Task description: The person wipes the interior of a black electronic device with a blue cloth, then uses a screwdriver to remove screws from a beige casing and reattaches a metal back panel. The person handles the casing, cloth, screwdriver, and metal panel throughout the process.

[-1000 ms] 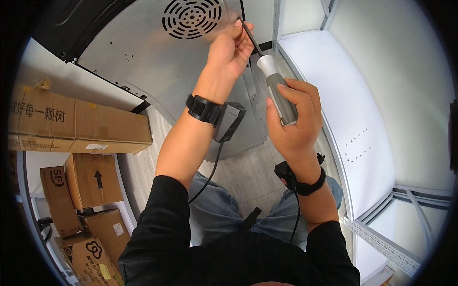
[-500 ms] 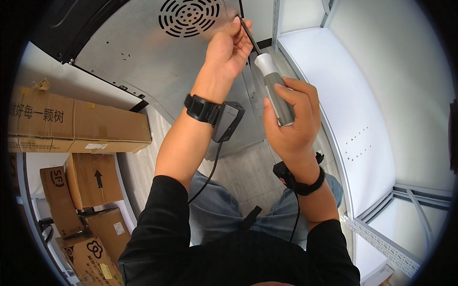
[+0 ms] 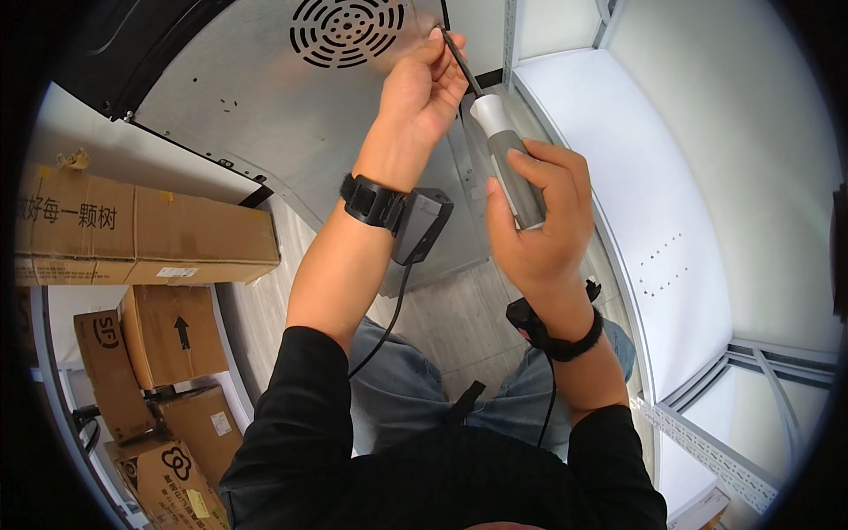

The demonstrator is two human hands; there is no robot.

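A screwdriver (image 3: 514, 168) with a grey and white handle slants up and left, its dark shaft reaching the right edge of a bare metal panel (image 3: 291, 132). The handle is held by my right hand (image 3: 552, 212), thumb on one side and fingers on the other. Up at the tip, my left hand (image 3: 420, 93) has its thumb and fingers closed about the shaft, close against the panel. Whether a screw sits under the tip is too small to tell. Round slotted vents (image 3: 347, 26) are cut in the panel to the left of my left hand.
Cardboard boxes (image 3: 177, 331) are stacked on shelving at the left, with a long carton (image 3: 203, 231) above. White metal shelving (image 3: 636, 177) curves along the right side. Cables hang from the black devices strapped to my left wrist (image 3: 422, 225) and right wrist (image 3: 530, 322).
The screwdriver handle and my right fingers have shifted very slightly up and left. My left hand stays at the tip. The view has moved a little against the panel.
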